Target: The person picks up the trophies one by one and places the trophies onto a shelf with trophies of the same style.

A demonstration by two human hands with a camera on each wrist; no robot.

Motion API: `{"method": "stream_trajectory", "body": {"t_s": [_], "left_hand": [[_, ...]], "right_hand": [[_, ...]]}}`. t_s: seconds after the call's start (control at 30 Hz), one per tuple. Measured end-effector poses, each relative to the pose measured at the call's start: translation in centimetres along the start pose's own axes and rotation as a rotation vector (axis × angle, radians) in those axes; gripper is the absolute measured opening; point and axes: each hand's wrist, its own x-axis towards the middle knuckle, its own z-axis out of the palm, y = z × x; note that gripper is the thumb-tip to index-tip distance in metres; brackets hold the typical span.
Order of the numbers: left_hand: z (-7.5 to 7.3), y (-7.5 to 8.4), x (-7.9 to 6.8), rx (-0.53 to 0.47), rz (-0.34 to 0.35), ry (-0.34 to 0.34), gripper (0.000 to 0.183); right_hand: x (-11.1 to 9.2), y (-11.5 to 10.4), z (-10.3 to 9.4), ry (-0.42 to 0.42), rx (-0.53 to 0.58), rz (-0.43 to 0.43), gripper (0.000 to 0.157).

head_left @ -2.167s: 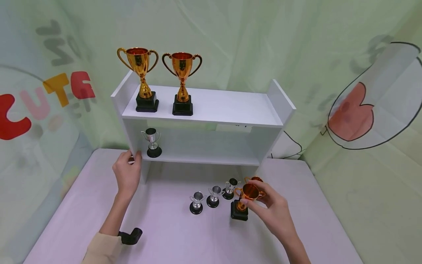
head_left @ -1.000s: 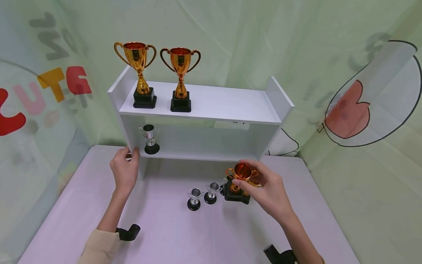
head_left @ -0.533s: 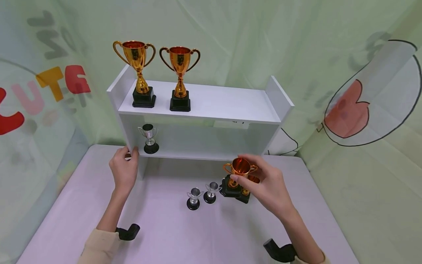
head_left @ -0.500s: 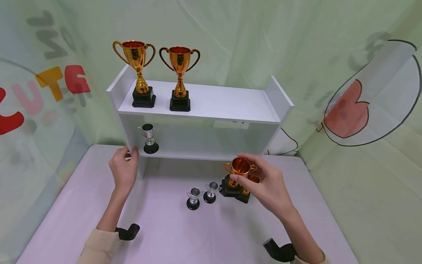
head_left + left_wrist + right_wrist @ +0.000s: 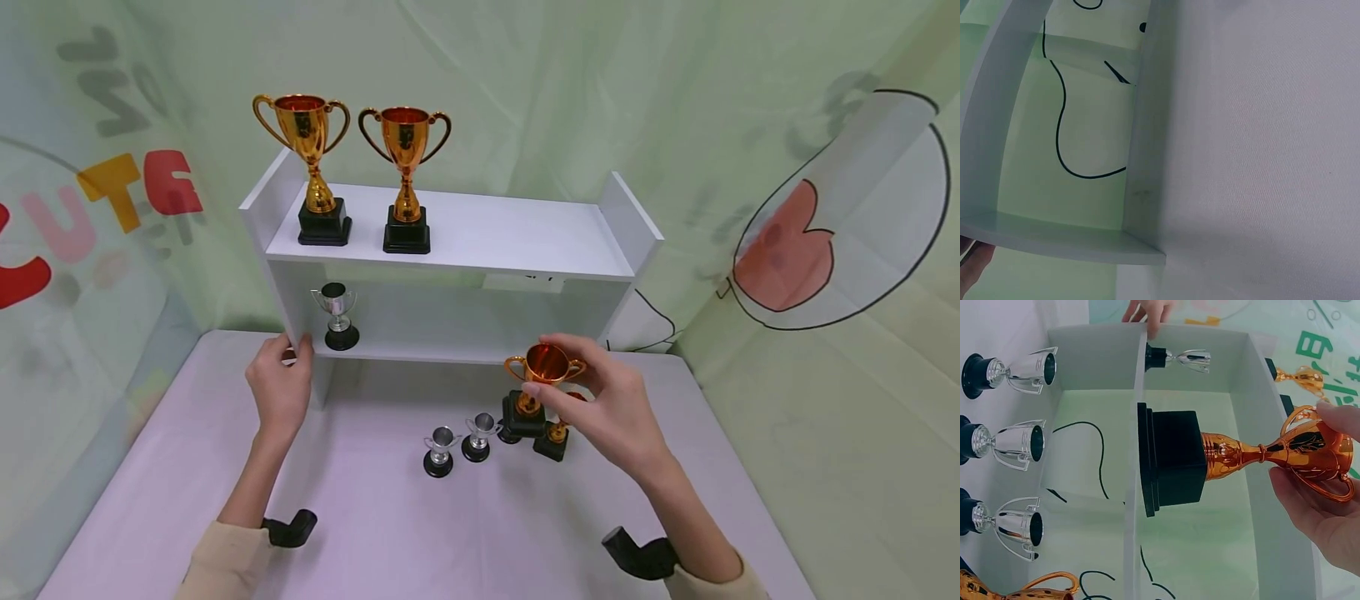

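Observation:
My right hand [image 5: 611,408] pinches the bowl of a gold trophy cup [image 5: 1235,453] between thumb and fingers. The cup is raised off the table, its black square base tilted toward the shelf, just below the lower board in the head view. My left hand [image 5: 281,385] grips the front edge of the white shelf's [image 5: 450,360] left side panel. Another gold trophy [image 5: 553,440] stands on the table, partly covered by the right hand. Beside it are three small silver trophies [image 5: 440,452]; the held base hides most of the rightmost one in the head view.
Two large gold trophies [image 5: 407,179] stand at the left of the top board. A small silver trophy [image 5: 340,317] occupies the left end of the lower board. The table has a pale cloth [image 5: 420,542], and a printed curtain [image 5: 540,92] hangs behind.
My right hand has lifted the gold trophy from among the cups and carried it forward and slightly left, toward the shelf. My left hand keeps its grip on the side panel.

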Motion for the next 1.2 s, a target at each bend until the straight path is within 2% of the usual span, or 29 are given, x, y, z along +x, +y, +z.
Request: {"method": "stream_trajectory", "body": {"t_s": [0.6,0.9,1.2], "left_hand": [[0.0,-0.1,0.1,0.003,0.001,0.0,0.016],[0.1,-0.1,0.2,0.005,-0.001,0.005,0.015],[0.1,0.0,0.1,-0.01,-0.013,0.004,0.015]], "right_hand": [[1.8,-1.5,-0.5,-0.012,0.019,-0.038,0.049],[2.7,-1.7,-1.0,-0.016,0.054,0.011,0.047],[3.7,-1.6,-1.7,0.007,0.069,0.011,0.046]]}}
